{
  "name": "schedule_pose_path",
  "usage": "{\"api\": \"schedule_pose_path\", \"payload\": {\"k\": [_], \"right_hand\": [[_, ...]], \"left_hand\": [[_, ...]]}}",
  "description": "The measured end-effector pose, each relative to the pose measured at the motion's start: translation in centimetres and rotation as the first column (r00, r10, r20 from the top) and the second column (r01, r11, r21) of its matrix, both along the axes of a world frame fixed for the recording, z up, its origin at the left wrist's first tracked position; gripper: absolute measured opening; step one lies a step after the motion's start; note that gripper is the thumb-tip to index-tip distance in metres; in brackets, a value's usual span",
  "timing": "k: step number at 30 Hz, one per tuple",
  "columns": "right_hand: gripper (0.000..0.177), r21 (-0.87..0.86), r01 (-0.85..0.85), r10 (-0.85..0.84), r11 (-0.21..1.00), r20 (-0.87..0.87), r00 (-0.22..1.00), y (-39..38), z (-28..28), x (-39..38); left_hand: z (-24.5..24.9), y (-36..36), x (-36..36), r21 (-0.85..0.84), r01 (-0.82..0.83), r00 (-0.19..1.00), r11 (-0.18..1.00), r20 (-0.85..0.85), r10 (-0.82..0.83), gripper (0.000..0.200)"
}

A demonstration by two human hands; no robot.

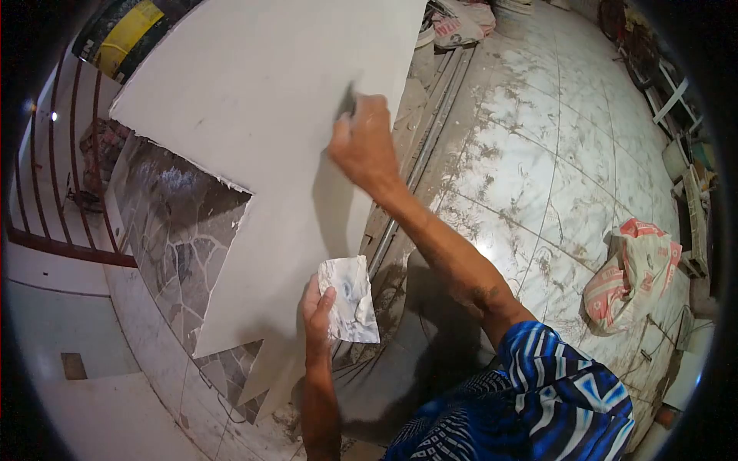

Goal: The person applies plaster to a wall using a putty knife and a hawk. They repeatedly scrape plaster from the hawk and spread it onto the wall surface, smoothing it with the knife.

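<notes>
Dusty tiled floor [530, 154] below, stone-faced wall [173, 223] at left. Pale board [261, 115] leaned on that wall, likely for steady support. Right hand [361, 142] clenched on small dark tool [350, 100] pressed to board; left hand [315, 315] gripping white-smeared plate [352, 300] nearby, kept within reach.

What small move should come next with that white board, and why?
Probably press the scraper in the left hand onto the board: the right hand grips the board's edge, steadying it, and the paste-smeared blade sits right beside its surface.
</notes>
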State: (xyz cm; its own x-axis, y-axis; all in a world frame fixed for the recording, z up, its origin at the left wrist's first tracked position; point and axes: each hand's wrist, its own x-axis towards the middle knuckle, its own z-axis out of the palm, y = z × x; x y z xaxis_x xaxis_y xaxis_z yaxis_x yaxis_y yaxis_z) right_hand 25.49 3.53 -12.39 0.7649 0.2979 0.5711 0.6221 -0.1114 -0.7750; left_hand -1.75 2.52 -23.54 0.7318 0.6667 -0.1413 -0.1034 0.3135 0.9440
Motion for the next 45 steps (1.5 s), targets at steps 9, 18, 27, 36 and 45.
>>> {"api": "schedule_pose_path", "payload": {"k": [9,18,27,36,45], "right_hand": [[0.035,0.071,0.009,-0.003,0.997,-0.084,0.996,-3.5,-3.9,3.3],[0.038,0.028,-0.006,0.004,1.000,0.090,0.996,0.2,-0.6,4.8],[0.039,0.219,-0.191,0.143,0.957,0.219,0.965,-4.6,-5.5,1.6],[0.031,0.056,0.071,-0.073,0.996,0.024,0.997,0.2,-5.3,5.1],[0.046,0.145,-0.349,0.301,0.926,0.275,0.913,-4.4,-5.8,-1.2]], "left_hand": [[-0.7,0.2,0.0,-0.045,0.012,1.000,0.999,0.028,-0.011,0.047],[0.0,0.1,-0.1,-0.040,0.007,1.000,0.999,0.025,-0.006,0.044],[0.0,0.2,0.2,-0.014,0.011,1.000,1.000,0.013,-0.011,0.046],[-0.2,0.2,-0.5,0.009,-0.012,0.999,1.000,-0.034,0.012,0.047],[0.4,0.3,0.2,-0.013,0.028,0.999,1.000,0.028,-0.028,0.046]]}}
